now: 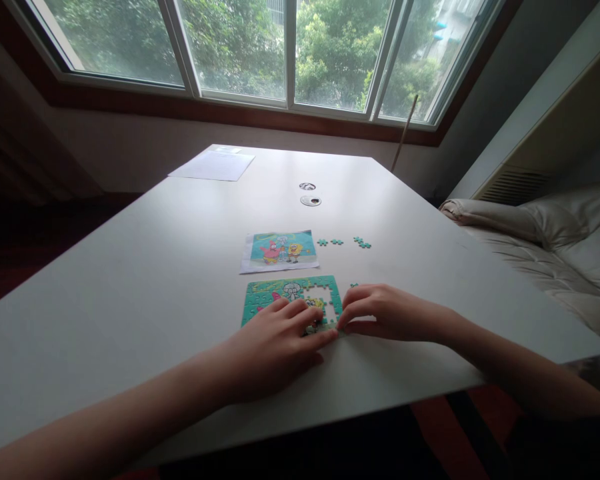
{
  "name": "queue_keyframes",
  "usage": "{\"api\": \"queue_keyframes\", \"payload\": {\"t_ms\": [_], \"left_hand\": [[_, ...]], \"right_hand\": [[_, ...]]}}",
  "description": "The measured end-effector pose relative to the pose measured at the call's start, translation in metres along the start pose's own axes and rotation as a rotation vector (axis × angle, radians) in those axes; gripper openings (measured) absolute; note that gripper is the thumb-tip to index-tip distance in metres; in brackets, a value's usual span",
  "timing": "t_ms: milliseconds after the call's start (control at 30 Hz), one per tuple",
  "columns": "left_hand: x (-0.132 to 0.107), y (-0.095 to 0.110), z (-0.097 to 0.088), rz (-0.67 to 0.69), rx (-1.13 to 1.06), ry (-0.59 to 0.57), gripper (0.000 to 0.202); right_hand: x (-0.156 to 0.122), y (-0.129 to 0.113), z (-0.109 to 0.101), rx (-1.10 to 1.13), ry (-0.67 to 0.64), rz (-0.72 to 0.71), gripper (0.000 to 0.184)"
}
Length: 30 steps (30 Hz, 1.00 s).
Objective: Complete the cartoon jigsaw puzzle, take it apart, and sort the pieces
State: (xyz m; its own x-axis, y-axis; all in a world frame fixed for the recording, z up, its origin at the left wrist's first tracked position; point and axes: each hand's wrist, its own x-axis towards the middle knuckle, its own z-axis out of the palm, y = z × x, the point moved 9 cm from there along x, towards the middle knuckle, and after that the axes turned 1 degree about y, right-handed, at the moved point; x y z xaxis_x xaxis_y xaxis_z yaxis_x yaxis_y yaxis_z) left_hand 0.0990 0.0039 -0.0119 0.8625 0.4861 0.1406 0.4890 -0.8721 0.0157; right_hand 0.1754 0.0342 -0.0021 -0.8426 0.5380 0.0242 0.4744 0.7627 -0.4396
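A mostly assembled green cartoon jigsaw puzzle (254, 308) lies near the table's front edge, with a white gap in its upper right part. My left hand (280, 340) rests flat over the lower part of it, fingers stretched out and covering several pieces. At the lower right corner, my right hand (393, 312) has its thumb and fingertips pinched together against the puzzle's edge. Whatever sits between those fingertips is too small to make out. One loose puzzle piece (354, 285) shows just behind the right hand. Beyond the puzzle lies a printed picture sheet (283, 250) of the same cartoon figures.
Loose green puzzle pieces (337, 242) and a joined cluster (363, 243) lie right of the sheet. Two round discs (311, 200) are farther back on the white table (130, 280). Papers (213, 165) lie at the far left corner. A pale sofa (530, 233) stands at the right.
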Motion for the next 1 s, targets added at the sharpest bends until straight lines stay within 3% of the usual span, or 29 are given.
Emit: {"api": "queue_keyframes", "payload": {"t_ms": [333,400,500,600,667,833,1000], "left_hand": [[0.001,-0.005,-0.004,0.003,-0.062,-0.022,0.036],[0.000,-0.021,-0.009,-0.036,-0.077,-0.006,0.034],[-0.007,-0.061,-0.014,-0.180,-0.032,0.062,0.036],[-0.015,-0.096,-0.009,-0.294,0.029,0.071,0.038],[-0.018,-0.109,-0.002,-0.324,0.041,0.047,0.041],[-0.017,-0.114,0.012,-0.313,-0.005,-0.055,0.043],[-0.016,-0.113,0.009,-0.326,-0.031,-0.033,0.043]], "right_hand": [[-0.001,0.001,0.000,0.005,-0.014,-0.004,0.018],[-0.002,0.005,-0.004,0.038,0.003,-0.004,0.019],[-0.003,0.023,-0.017,0.060,0.094,0.037,0.021],[-0.007,0.051,-0.030,0.039,0.190,0.103,0.023],[-0.010,0.067,-0.034,0.023,0.210,0.141,0.024],[-0.016,0.081,-0.030,0.056,0.111,0.147,0.027],[-0.015,0.077,-0.021,0.120,0.027,0.133,0.032]]}}
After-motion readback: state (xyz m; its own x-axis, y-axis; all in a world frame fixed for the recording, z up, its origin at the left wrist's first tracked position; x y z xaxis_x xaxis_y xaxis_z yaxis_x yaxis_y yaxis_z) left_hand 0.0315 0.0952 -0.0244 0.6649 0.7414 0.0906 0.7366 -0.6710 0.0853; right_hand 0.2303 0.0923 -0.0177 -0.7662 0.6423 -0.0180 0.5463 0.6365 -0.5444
